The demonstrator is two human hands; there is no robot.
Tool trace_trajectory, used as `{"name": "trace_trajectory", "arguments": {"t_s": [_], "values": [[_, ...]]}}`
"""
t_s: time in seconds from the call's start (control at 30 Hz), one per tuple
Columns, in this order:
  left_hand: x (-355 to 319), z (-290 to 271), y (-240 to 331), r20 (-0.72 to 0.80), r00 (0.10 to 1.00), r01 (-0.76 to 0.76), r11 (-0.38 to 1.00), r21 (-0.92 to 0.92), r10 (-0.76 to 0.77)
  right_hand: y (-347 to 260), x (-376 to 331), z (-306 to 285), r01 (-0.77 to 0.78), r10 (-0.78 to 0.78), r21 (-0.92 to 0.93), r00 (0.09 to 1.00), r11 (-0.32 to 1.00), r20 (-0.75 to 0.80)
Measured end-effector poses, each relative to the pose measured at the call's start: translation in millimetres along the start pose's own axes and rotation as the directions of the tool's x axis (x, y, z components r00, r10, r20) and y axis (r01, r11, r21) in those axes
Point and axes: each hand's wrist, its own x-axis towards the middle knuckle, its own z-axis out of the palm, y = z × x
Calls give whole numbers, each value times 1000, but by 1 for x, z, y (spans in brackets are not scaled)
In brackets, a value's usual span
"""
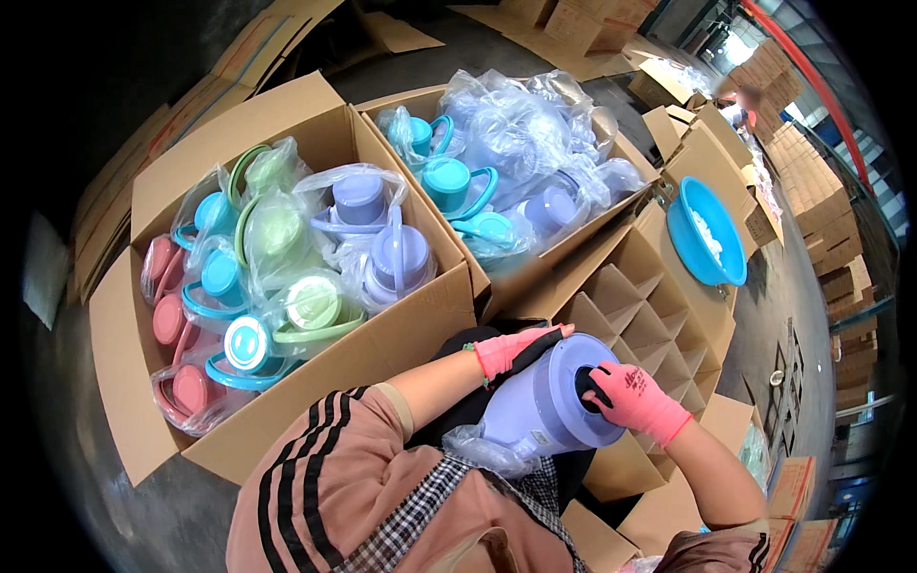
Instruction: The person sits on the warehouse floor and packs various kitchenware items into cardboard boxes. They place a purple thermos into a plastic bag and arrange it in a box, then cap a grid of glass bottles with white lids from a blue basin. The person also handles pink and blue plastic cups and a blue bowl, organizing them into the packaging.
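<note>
- Jug (535, 406), purple, lies tilted in front of the person's body, its round end toward two o'clock; I take the jug as the centre of the clock.
- Left hand (519, 350), in a pink glove with dark palm, lies along the jug at about eleven o'clock, fingers rather straight. How firmly it holds, I cannot tell.
- Right hand (638, 396), in the same kind of glove, is at three o'clock, touching the round end with bent fingers. Whether they are closed on something, I cannot tell.
- Both hands are apart from each other, with the jug's end between them.
- Clear bag (489, 453) is bunched against the jug at eight o'clock.
- Left box (401, 349) stands at ten o'clock, filled with bagged jugs: pink jugs (192, 389) along its nine-to-seven side, purple jugs (399, 256) toward its two o'clock, blue jugs (248, 346) and green jugs (313, 303) between.
- Middle box (573, 244), near twelve o'clock, contains blue and purple jugs beside a heap of clear plastic (521, 129).
- Divider box (654, 229), with cardboard cells, is at two o'clock.
- Blue basin (728, 244), holding white pieces (705, 234), is farther, between one and two o'clock.
</note>
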Motion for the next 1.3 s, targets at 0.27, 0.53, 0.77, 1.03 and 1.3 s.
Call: {"name": "trace_trajectory", "arguments": {"t_s": [0.27, 0.53, 0.77, 1.03, 1.3], "values": [[24, -29, -22, 86, 992, -82, 993, -81, 89, -15, -4, -1, -145, 178, 168, 963, 975, -204], [-39, -6, -37, -197, 867, -161, 632, 758, 458, -97, -95, 195, 56, 684, 939, 701, -339, 204], [-113, 37, -49, 76, 986, -53, -152, 987, 148, -115, -41, 177, 91, 543, 836, 797, -541, 264], [-153, 80, 23, -470, 882, 374, 653, 659, -31, -99, -56, 180, 99, 183, -335, 956, -937, -229], [-275, -4, 207, 63, 571, -817, 574, -46, 818, -99, -83, 150, 267, 468, 818, 884, -509, 3]]}}
